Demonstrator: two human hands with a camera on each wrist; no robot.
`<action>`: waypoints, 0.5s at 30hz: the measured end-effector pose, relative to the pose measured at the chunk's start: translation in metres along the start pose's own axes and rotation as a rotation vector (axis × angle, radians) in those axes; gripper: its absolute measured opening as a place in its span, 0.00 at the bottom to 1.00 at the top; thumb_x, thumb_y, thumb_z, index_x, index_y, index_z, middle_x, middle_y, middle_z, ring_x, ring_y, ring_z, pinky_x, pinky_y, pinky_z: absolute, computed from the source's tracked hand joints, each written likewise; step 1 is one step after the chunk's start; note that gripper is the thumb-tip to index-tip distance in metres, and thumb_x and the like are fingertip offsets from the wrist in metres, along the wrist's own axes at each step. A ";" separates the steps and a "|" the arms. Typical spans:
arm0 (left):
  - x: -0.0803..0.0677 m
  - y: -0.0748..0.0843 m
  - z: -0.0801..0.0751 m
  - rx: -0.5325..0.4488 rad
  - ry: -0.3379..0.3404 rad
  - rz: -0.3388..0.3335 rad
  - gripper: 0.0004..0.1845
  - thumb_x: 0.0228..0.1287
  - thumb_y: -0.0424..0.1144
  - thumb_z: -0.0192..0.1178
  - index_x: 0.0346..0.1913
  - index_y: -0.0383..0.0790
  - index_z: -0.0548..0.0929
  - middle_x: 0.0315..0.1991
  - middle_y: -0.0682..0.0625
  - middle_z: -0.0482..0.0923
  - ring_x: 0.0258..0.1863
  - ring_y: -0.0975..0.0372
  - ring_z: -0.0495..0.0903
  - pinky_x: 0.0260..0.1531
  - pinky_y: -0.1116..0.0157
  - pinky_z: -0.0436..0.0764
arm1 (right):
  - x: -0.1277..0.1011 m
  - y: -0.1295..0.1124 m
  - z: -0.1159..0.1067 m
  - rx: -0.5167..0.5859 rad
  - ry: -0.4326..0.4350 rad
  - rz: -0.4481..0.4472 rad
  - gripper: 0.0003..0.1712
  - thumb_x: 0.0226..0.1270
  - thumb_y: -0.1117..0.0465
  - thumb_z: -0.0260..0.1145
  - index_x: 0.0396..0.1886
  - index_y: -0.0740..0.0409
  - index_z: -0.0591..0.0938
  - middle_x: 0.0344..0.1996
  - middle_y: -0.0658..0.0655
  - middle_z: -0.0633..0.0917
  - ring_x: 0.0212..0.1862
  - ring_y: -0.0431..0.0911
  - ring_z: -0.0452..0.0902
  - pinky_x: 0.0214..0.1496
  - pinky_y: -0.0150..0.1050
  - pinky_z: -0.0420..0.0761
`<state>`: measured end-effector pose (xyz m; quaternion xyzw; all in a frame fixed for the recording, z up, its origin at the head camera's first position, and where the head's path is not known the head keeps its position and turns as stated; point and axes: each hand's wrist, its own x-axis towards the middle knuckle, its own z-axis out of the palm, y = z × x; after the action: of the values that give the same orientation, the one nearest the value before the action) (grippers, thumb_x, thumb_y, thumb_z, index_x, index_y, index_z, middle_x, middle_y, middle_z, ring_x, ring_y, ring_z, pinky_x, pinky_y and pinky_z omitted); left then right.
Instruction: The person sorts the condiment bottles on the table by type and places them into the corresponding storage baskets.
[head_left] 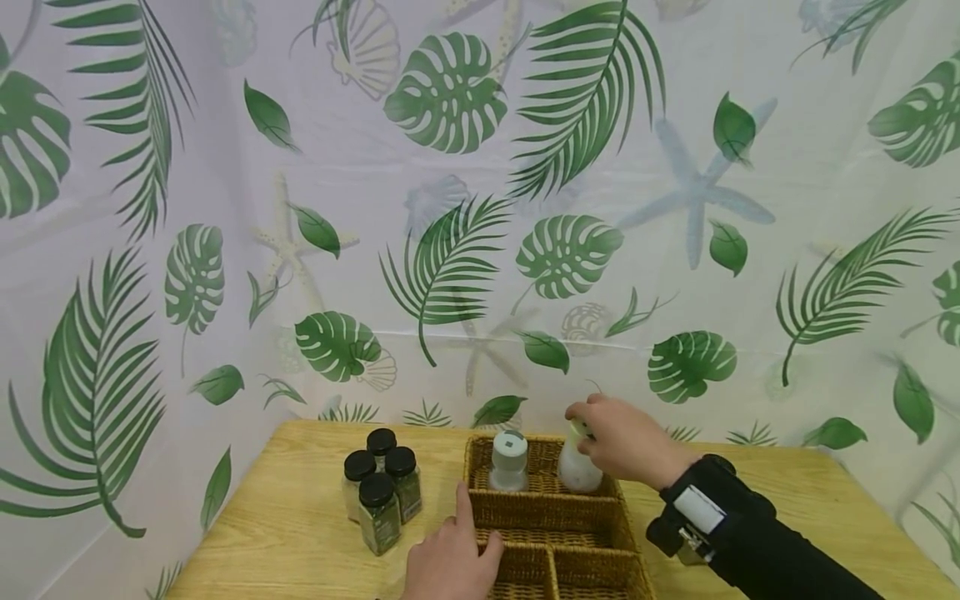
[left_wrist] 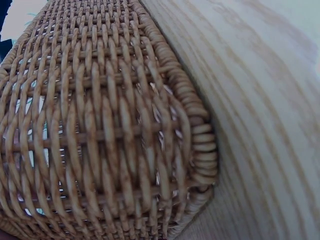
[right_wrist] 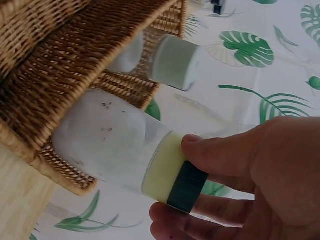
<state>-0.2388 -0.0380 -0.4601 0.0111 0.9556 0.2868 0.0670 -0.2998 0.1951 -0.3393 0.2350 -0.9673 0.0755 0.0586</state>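
While my right hand (head_left: 626, 440) curls round the pale green cap of a white shaker jar (head_left: 578, 468), fingertips (right_wrist: 200, 150) pinching the lid, the jar stands in the back compartment of the wicker basket (head_left: 551, 508), at its right end. Just beside it in the same compartment sits a second shaker with a grey cap (head_left: 508, 460), already in place and touched by nothing. My left hand (head_left: 450, 562) rests on the basket's near-left rim, index finger stretched forward along the wall, the other fingers relaxed; it seems to me to be steadying the basket rather than gripping anything. Four dark-lidded spice jars (head_left: 381, 487) stand in a cluster on the tabletop (head_left: 285, 525), left of the basket and apart from it. By my reckoning two containers are in and those four remain outside, with the nearer compartments showing nothing inside them.
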 end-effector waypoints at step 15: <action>-0.001 0.001 -0.001 -0.002 0.009 0.003 0.44 0.69 0.59 0.56 0.79 0.37 0.57 0.28 0.44 0.79 0.18 0.52 0.72 0.22 0.50 0.70 | 0.004 0.002 0.022 -0.008 -0.036 0.043 0.18 0.63 0.67 0.70 0.53 0.61 0.84 0.46 0.60 0.85 0.42 0.51 0.83 0.42 0.45 0.82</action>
<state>-0.2381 -0.0382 -0.4586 0.0113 0.9555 0.2881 0.0620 -0.3063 0.1912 -0.3601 0.2150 -0.9734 0.0684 0.0403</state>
